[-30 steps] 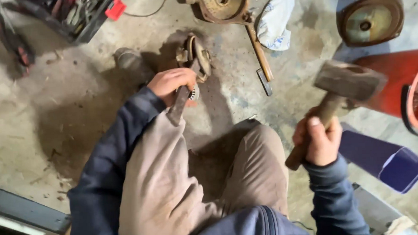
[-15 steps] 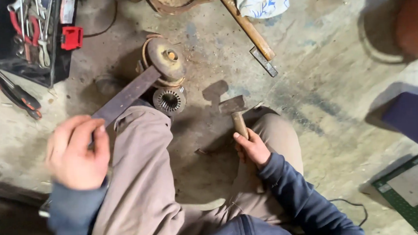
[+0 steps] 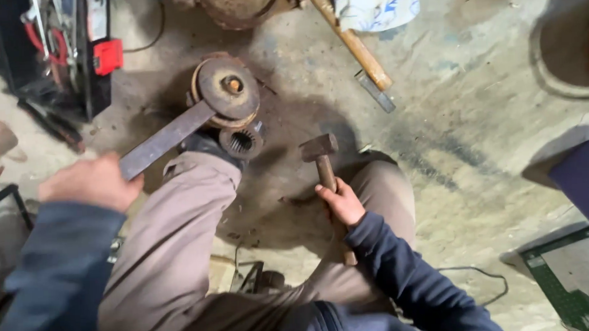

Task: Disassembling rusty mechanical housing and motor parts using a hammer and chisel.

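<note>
Light was dim and flat, coming from above. A soft shadow spread over the floor (image 3: 437,147) around the hammer (image 3: 320,151) and the disc (image 3: 226,89). The whole frame was slightly soft; the left hand (image 3: 89,182) was blurred, and corners darkened

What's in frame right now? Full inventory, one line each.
flat grey steel bar: 1, grey, slanting from the left hand up to the rusty disc
rusty round metal disc part: 1, brown-rust, on the concrete floor above the knee
small splined metal ring: 1, dark grey, just below the disc
wooden-handled sledge hammer: 1, dark head, head resting on the floor
long wooden handle: 1, tan, lying top centre
black tool tray: 1, black with red tools, top left
white cloth: 1, white-blue, top edge
green cutting mat: 1, green, bottom right
left hand: gripping the bar
right hand: gripping the hammer handle
</note>
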